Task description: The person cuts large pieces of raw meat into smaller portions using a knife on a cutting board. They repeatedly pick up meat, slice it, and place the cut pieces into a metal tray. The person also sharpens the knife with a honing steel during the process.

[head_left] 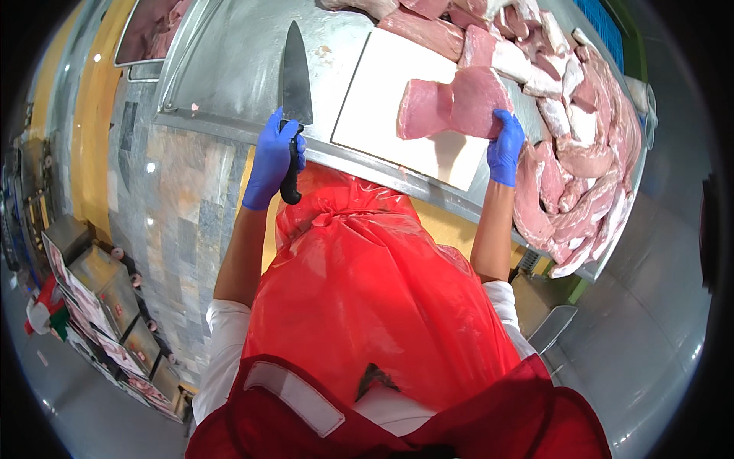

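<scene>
My left hand [271, 157], in a blue glove, is closed on the black handle of a large knife [297, 69], whose blade points away from me over the steel table. My right hand [505, 145], also gloved in blue, grips the right edge of a flat pink cut of meat [478, 99]. The meat has two lobes and lies on or just above a white cutting board [359, 115]; I cannot tell which.
Raw pork pieces [581, 176] crowd the back and right of the steel table [206, 69]. A meat tray [153, 30] stands at the upper left. Steel bins with meat [115, 306] are at the lower left. A red apron [367, 291] covers my front.
</scene>
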The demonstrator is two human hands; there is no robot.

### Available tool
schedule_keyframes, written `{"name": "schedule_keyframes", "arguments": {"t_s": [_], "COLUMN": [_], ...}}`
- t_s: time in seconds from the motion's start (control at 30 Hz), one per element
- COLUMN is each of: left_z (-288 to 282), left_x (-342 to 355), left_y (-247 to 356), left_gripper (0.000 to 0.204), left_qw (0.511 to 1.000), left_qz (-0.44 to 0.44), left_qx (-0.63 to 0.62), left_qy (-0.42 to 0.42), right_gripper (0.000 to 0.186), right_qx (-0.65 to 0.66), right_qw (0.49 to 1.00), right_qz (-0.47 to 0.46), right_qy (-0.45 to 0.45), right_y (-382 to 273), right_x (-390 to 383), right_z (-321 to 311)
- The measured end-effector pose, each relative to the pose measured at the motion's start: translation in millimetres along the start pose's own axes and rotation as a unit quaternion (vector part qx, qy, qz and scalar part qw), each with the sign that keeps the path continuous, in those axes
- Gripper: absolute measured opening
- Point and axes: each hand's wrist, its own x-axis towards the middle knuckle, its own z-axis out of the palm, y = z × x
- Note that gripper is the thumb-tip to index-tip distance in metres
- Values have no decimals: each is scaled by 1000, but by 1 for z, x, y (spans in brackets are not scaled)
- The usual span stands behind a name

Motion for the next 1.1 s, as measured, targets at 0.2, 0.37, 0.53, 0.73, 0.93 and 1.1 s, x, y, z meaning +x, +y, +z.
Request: {"name": "schedule_keyframes", "arguments": {"t_s": [0.2, 0.37, 0.53, 0.73, 0.93, 1.1], "left_z": [-50, -78, -118, -165, -191, -182], "left_x": [3, -6, -1, -6, -29, -53], "left_y": [-18, -28, -48, -44, -33, -49], "left_gripper": [42, 40, 43, 40, 47, 51], "left_qw": [997, 991, 985, 971, 954, 963], "left_qz": [-49, -16, 25, 68, 110, 106], "left_qx": [-51, -126, -161, -195, -209, -118], "left_qy": [20, 33, 47, 120, 184, 218], "right_gripper": [26, 28, 31, 19, 26, 26], "right_qx": [-129, -263, -329, -225, -206, -263], "right_qw": [984, 928, 853, 819, 890, 845], "right_qz": [-57, -99, -142, -112, -100, -52], "right_qy": [-108, -246, -379, -516, -394, -462], "right_y": [-75, -143, -193, -217, -194, -85], "right_x": [-11, -18, -33, 3, 59, 146], "right_z": [85, 202, 360, 612, 762, 673]}}
